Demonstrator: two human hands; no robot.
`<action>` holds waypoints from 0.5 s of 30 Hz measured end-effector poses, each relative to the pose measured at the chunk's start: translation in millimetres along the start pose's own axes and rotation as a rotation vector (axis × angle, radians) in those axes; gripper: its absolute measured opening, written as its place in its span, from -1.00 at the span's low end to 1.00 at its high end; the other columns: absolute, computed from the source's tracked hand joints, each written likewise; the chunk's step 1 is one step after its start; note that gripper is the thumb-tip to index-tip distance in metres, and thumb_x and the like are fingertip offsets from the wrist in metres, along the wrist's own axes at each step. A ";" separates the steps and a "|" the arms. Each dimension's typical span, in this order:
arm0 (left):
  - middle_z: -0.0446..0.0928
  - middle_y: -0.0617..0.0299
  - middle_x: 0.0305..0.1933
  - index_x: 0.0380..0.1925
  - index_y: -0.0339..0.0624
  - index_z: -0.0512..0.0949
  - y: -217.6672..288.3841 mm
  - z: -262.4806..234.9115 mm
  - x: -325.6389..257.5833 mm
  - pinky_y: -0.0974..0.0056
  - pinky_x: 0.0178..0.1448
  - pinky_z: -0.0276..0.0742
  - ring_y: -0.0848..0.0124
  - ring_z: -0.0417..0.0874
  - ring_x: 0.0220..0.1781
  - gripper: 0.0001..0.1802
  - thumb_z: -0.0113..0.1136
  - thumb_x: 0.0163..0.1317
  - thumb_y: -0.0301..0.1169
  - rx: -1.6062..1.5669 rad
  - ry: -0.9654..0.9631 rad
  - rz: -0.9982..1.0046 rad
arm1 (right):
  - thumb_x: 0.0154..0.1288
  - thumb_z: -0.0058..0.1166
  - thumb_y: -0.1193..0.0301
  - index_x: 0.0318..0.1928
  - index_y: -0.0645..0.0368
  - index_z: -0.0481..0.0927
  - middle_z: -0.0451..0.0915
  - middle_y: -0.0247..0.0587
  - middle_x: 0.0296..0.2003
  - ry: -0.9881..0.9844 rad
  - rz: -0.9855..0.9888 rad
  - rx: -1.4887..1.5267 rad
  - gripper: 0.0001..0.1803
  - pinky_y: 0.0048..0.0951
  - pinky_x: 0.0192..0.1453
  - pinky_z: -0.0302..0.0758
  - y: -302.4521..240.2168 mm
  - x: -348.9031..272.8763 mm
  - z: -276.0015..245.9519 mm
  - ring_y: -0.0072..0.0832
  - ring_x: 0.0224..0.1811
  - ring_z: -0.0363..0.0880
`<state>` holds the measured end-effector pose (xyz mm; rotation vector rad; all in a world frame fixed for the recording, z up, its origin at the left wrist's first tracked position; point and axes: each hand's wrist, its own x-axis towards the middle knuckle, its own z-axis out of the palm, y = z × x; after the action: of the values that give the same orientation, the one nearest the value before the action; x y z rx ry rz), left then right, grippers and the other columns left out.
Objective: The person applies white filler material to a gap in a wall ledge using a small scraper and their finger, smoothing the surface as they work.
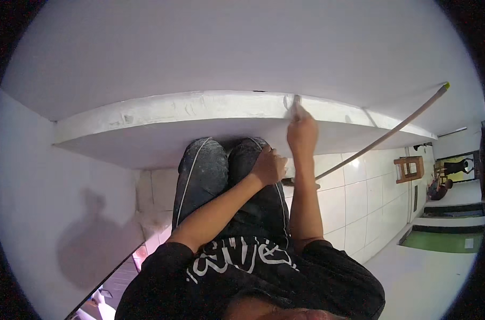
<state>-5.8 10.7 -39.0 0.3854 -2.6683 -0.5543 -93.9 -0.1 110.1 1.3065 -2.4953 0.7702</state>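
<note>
My right hand [302,130] reaches up to a long white ledge [173,108] that runs along the wall. Its fingers are closed, and a small greyish tip between them meets the ledge surface; I cannot make out what it is. Grey smudges and rough streaks mark the white coating around there. Over my right knee, my left hand [270,166] is curled closed, its inner side turned from view, so anything in it is hidden. My dark, dust-marked trousers [199,176] show both knees bent against the panel below the ledge.
A long stick [384,137] leans against the wall at the right, its lower end behind my right forearm. Beyond it on the tiled floor [354,205] stands a wooden stool [409,168]. Another person [440,190] is at the far right. A side wall [55,197] closes the left.
</note>
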 end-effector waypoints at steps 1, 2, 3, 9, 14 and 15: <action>0.68 0.09 -0.40 -0.40 -0.12 0.67 -3.6 4.4 0.3 -0.04 0.22 0.29 0.14 0.65 -0.17 -0.72 0.20 0.19 -0.14 -0.019 0.069 0.011 | 0.40 0.02 0.45 0.13 0.15 0.66 0.68 0.16 -0.10 -0.065 0.000 0.043 -0.66 -0.06 0.05 0.56 -15.1 -2.2 -2.7 0.13 -0.05 0.65; 0.66 0.09 -0.45 -0.46 -0.12 0.65 -6.9 8.6 -0.2 -0.04 0.22 0.28 0.13 0.65 -0.22 -0.74 0.21 0.16 -0.16 -0.037 0.137 0.023 | 0.42 0.01 0.45 0.14 0.16 0.65 0.68 0.17 -0.07 -0.070 -0.038 0.101 -0.67 -0.08 0.06 0.57 -23.5 -4.3 0.3 0.12 -0.03 0.65; 0.65 0.10 -0.50 -0.53 -0.11 0.64 -6.9 8.6 1.6 -0.04 0.22 0.28 0.12 0.66 -0.28 -0.75 0.23 0.12 -0.18 -0.059 0.202 0.040 | 0.44 0.01 0.45 0.15 0.17 0.64 0.67 0.17 -0.05 -0.074 -0.073 0.154 -0.67 -0.11 0.06 0.57 -25.6 -5.5 2.8 0.11 0.00 0.65; 0.73 0.06 -0.22 -0.19 -0.15 0.71 1.8 -1.5 7.4 -0.06 0.33 0.19 0.11 0.62 0.10 -0.64 0.15 0.26 -0.12 0.048 -0.165 -0.051 | 0.44 -0.06 0.51 0.25 0.13 0.58 0.66 0.19 -0.02 0.140 -0.213 0.242 -0.59 -0.07 0.07 0.58 49.0 11.4 -2.5 0.06 0.03 0.66; 0.71 0.07 -0.10 -0.12 -0.16 0.67 6.3 -15.0 5.7 -0.10 0.38 0.17 0.12 0.59 0.13 -0.58 0.11 0.32 -0.05 0.024 -0.232 -0.051 | 0.46 -0.06 0.49 0.28 0.08 0.58 0.67 0.20 -0.05 0.054 0.179 -0.145 -0.57 -0.08 -0.02 0.60 90.4 25.5 -34.1 0.05 -0.02 0.67; 0.71 0.07 -0.10 -0.12 -0.16 0.67 5.4 -13.0 4.7 -0.10 0.38 0.17 0.12 0.59 0.13 -0.58 0.11 0.32 -0.05 0.020 -0.232 -0.054 | 0.46 -0.06 0.49 0.28 0.08 0.58 0.67 0.20 -0.05 0.050 0.177 -0.147 -0.57 -0.08 -0.02 0.60 84.7 23.1 -30.5 0.05 -0.02 0.67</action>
<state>-5.4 9.7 -24.2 0.4229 -2.8948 -0.6227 -177.6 40.0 116.0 1.0160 -2.5969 0.6323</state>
